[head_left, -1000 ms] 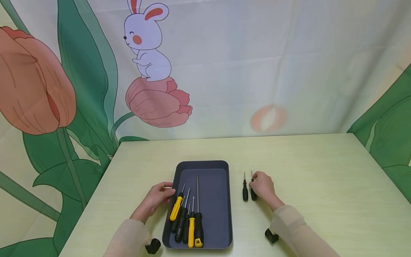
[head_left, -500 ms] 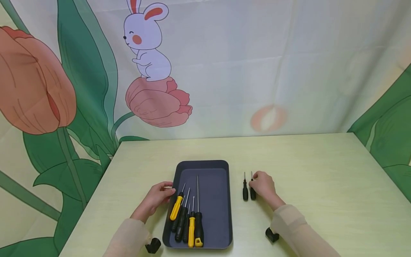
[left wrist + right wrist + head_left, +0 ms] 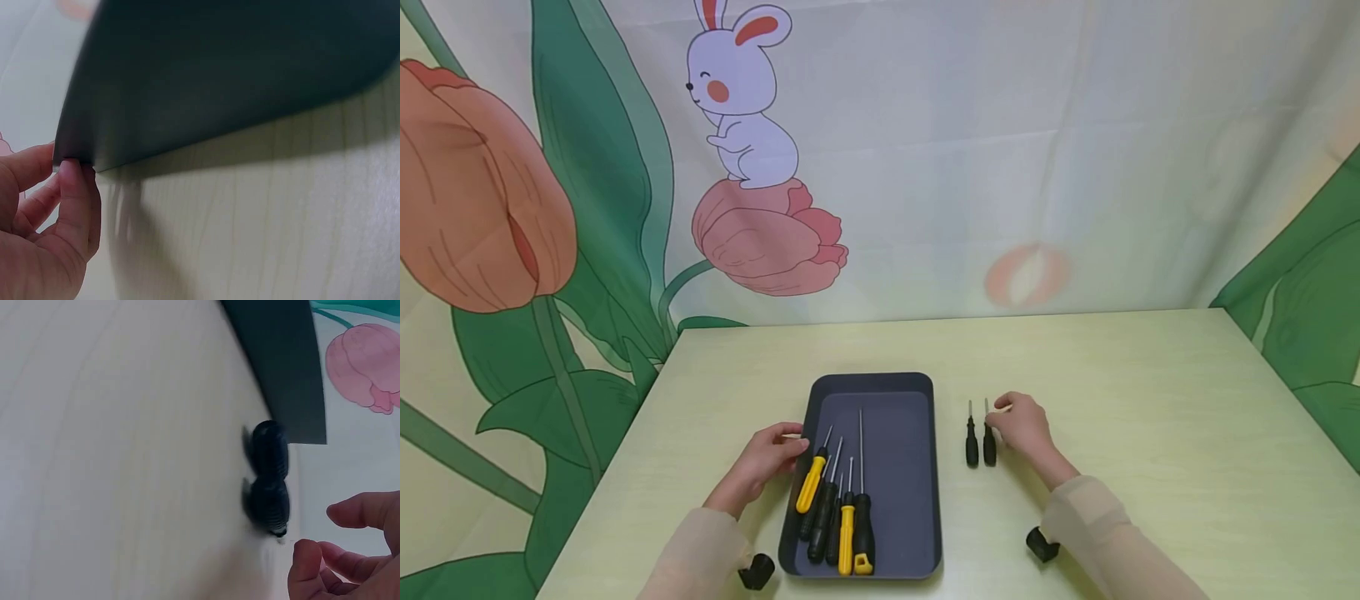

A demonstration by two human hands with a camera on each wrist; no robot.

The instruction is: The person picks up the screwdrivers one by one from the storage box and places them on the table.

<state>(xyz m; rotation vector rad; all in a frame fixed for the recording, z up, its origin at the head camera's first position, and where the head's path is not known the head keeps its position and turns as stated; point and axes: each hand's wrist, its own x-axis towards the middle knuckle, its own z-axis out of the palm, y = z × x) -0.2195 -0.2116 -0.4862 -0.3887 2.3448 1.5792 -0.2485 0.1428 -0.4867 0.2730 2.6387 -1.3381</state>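
Note:
My left hand [image 3: 767, 457] pinches the left wall of a dark grey tray [image 3: 910, 483]; in the left wrist view its thumb and fingers [image 3: 74, 200] meet at the tray's edge. Screwdrivers with yellow or black handles lie in the tray's left half, among them a yellow one [image 3: 847, 537] and a long black one [image 3: 863, 525]. Right of the tray, two small black screwdrivers lie side by side on the table, a left one [image 3: 972, 446] and a right one [image 3: 989, 448], tips pointing away. Just beside the right one is my right hand [image 3: 1024, 427], thumb and fingers parted, holding nothing.
The pale wood table [image 3: 1150, 417] reaches back to a curtain [image 3: 925, 167] printed with a rabbit and tulips. Black wrist devices [image 3: 1042, 545] hang beneath both sleeves. The tray's right half shows its bare floor.
My right hand has let go of the right small screwdriver and drawn slightly rightward, leaving it on the table. My left hand keeps its place on the tray.

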